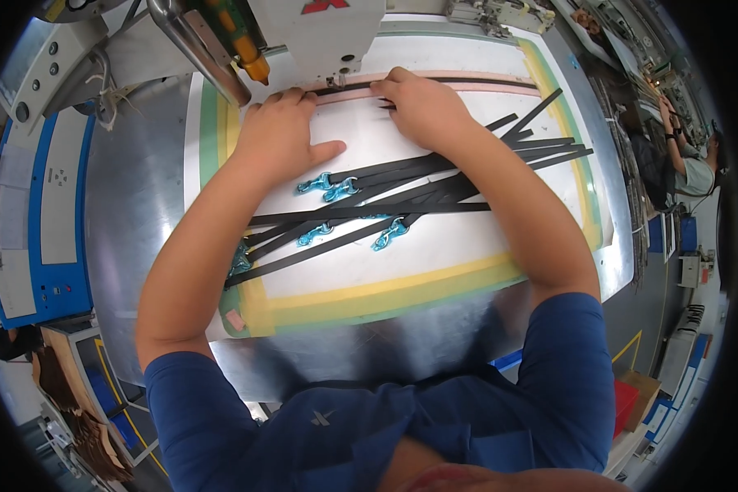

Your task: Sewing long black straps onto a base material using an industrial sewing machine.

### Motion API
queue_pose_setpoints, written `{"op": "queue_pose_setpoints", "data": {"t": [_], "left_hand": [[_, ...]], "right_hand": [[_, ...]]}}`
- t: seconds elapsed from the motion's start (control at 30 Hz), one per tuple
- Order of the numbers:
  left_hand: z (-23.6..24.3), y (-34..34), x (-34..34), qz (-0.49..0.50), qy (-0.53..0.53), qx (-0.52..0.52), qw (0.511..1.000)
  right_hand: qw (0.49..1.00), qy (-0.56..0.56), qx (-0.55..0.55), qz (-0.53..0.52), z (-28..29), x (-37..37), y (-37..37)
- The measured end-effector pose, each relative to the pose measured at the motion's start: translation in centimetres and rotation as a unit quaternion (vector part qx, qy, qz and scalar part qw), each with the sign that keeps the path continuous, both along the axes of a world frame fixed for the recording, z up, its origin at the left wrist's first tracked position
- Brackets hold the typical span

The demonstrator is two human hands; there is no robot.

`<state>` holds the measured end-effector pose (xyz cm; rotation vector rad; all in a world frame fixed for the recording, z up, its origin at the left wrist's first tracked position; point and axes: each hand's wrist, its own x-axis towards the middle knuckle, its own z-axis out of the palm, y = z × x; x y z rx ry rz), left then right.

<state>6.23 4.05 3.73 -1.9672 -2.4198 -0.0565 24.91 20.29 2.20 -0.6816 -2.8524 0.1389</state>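
Observation:
A long black strap (pixel 484 79) lies in a pink-edged track across the far side of the white work board (pixel 336 271). My left hand (pixel 280 135) rests at the strap's left part, fingertips down on it and thumb stretched out to the side. Beside the needle area of a white sewing machine head (pixel 328 37), my right hand (pixel 428 111) bends its fingers down onto the strap. Small dark points (pixel 387 105) poke out under that hand; what they belong to is hidden. Nearer me, several black straps (pixel 385 211) lie crossed, with shiny blue-wrapped metal hooks (pixel 390 234) at their ends.
Yellow and green tape (pixel 385 297) borders the board on a metal table (pixel 131 213). An orange-yellow cylinder (pixel 246 49) and a metal tube (pixel 197 49) hang left of the machine head. A blue and white cabinet (pixel 45 221) stands left. Another person (pixel 689 168) works at far right.

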Motion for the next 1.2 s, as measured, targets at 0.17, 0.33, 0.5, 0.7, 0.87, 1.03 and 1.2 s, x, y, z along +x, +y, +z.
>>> {"op": "queue_pose_setpoints", "data": {"t": [0.17,0.33,0.5,0.7,0.87,1.03,1.2], "left_hand": [[-0.3,0.6,0.8,-0.005,-0.003,0.041,0.999],[0.5,1.7,2.3,0.015,0.009,0.011,1.000],[0.7,2.9,3.2,0.011,-0.005,0.003,1.000],[1.2,4.6,5.1,0.013,-0.018,-0.016,1.000],[0.2,6.0,6.3,-0.003,-0.053,0.014,0.998],[0.9,7.0,7.6,0.005,-0.073,-0.005,0.997],[1.2,8.1,8.5,0.015,-0.079,-0.020,0.997]], "right_hand": [[0.999,-0.032,-0.016,-0.009,0.6,0.9,1.1],[0.998,-0.054,-0.024,-0.034,1.2,2.5,2.3],[0.996,-0.066,-0.020,-0.047,1.2,4.1,3.9],[0.999,-0.034,-0.011,-0.024,0.7,5.0,4.7],[0.998,-0.058,-0.030,-0.013,1.1,5.2,5.1],[0.998,-0.062,-0.026,-0.015,1.1,6.5,6.5],[0.999,-0.031,-0.020,-0.014,0.8,9.0,8.6]]}}
